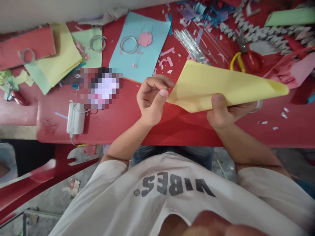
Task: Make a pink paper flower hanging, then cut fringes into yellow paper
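A sheet of yellow paper (pixel 197 83), folded over with a rounded bend at its right end, is held up above the red table. My right hand (pixel 222 109) grips its lower edge, thumb on the near face and fingers behind. At the sheet's left corner is my left hand (pixel 154 98), its fingers curled in and thumb close to the index finger, against the paper's edge. The left fingertips are partly hidden there. Just beyond the paper lie scissors (pixel 238 62) with one yellow and one red handle loop.
Blue paper (pixel 147 24) carries a ring roll (pixel 129 45) and a pink flower cutout (pixel 145 39). Yellow sheets (pixel 61 49) lie at left, near a white power bank (pixel 76 118) and a pixelated bright patch (pixel 104 87). Silvery sticks (pixel 189 44) and paper scraps spread behind. A red chair (pixel 49 175) stands at lower left.
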The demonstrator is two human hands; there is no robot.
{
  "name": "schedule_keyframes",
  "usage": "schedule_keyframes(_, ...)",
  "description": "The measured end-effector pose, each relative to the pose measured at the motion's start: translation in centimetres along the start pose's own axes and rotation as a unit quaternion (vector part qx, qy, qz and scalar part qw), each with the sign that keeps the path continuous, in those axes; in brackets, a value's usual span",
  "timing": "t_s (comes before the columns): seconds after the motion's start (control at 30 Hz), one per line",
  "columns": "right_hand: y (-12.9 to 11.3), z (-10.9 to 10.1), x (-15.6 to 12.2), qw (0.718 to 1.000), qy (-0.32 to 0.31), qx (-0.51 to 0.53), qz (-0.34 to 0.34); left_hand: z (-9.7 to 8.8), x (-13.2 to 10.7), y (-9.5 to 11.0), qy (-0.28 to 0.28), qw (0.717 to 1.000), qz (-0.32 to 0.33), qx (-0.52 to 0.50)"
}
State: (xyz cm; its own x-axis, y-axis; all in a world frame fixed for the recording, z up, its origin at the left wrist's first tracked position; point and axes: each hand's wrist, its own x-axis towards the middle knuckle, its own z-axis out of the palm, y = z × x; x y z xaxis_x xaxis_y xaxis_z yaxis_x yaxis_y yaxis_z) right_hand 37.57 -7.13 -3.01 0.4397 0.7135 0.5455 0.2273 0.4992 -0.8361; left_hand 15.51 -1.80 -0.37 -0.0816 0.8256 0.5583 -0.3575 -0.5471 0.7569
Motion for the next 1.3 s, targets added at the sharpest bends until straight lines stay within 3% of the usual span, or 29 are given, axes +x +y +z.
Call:
schedule_keyframes(0.1,-0.6,0.5,0.3,0.996,0.011,-0.009,-0.089,0.1,-0.1,0.2,-0.009,0.999,-0.014,-0.036)
schedule_keyframes(0.17,-0.7,0.6,0.2,0.995,0.0,-0.004,-0.097,0.2,-0.1,0.6,0.0,0.998,-0.038,-0.051)
schedule_keyframes(0.23,-0.8,0.4,0.1,0.996,-0.01,-0.018,-0.085,0.2,-0.1,0.5,-0.002,0.997,-0.039,-0.068)
schedule_keyframes(0.4,-1.0,-0.2,-0.3,0.996,-0.023,-0.084,-0.014,-0.1,0.4,-1.2,-0.043,0.993,0.029,-0.11)
schedule_keyframes(0.53,-1.0,0.1,-0.3,0.997,-0.027,-0.067,-0.025,-0.3,0.8,-1.7,-0.057,0.989,0.068,-0.114)
schedule_keyframes(0.6,-1.1,0.4,-0.3,0.998,-0.027,-0.059,-0.021,-0.4,0.8,-1.1,-0.083,0.988,0.046,-0.118)
schedule_keyframes(0.67,-1.3,0.7,-0.3,0.998,-0.029,-0.064,-0.004,-0.5,0.7,-0.5,-0.071,0.991,-0.02,-0.11)
schedule_keyframes(0.73,-1.5,0.9,-0.3,0.997,-0.033,-0.074,0.009,-0.7,0.6,-0.3,-0.06,0.991,-0.043,-0.108)
schedule_keyframes(0.83,-1.7,1.2,-0.1,0.998,-0.033,-0.061,0.008,-1.0,0.6,-0.6,-0.066,0.991,-0.018,-0.114)
schedule_keyframes(0.97,-1.6,1.1,-0.2,0.997,-0.058,-0.027,0.042,-0.8,0.5,-0.7,-0.051,0.989,-0.043,-0.135)
schedule_keyframes(1.07,-1.5,0.9,-0.2,0.995,-0.07,-0.018,0.061,-0.6,0.5,-0.4,-0.035,0.985,-0.028,-0.164)
schedule_keyframes(1.2,-1.8,1.2,0.0,0.998,-0.056,-0.021,0.031,-0.6,0.5,-0.1,-0.033,0.984,-0.052,-0.166)
schedule_keyframes(1.3,-2.2,1.4,0.4,0.999,-0.033,-0.032,-0.016,-1.1,0.3,-0.2,-0.016,0.991,-0.08,-0.106)
